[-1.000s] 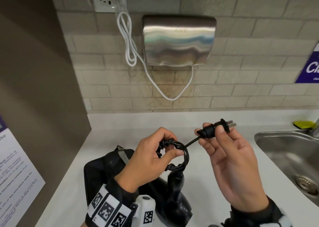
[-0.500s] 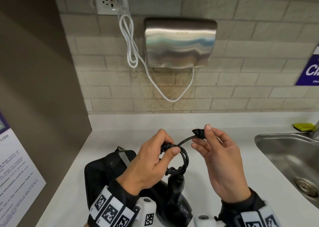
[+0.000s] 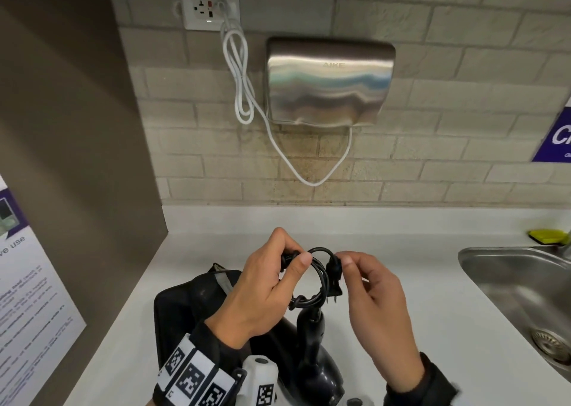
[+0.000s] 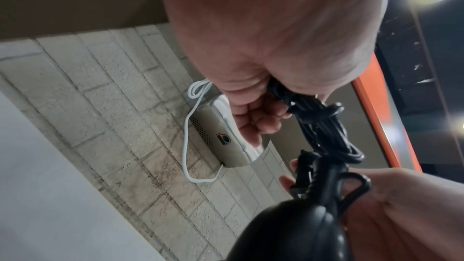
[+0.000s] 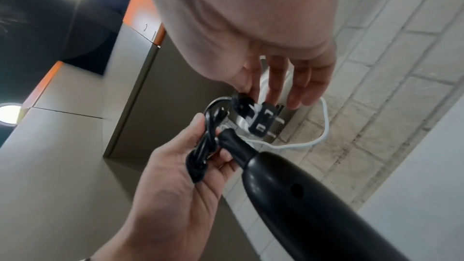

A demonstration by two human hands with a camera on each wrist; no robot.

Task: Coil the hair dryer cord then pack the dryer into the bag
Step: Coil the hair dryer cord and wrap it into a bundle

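The black hair dryer stands with its handle up, low in the head view, over the open black bag on the white counter. Its black cord is wound into a small coil above the handle. My left hand pinches the coil's upper left side between thumb and fingers. My right hand pinches the plug against the coil's right side, prongs pointing down. In the right wrist view the plug hangs from my thumb and forefinger, with the other fingers spread. The left wrist view shows the cord bunched below my fist.
A steel sink lies at the right, with a yellow sponge behind it. On the brick wall hang a metal hand dryer and its white cable, plugged into a socket. A brown panel closes the left side.
My right hand carried the plug left and down from held out at arm's width to the coil. The straight stretch of cord has become another loop. My left hand kept its grip.
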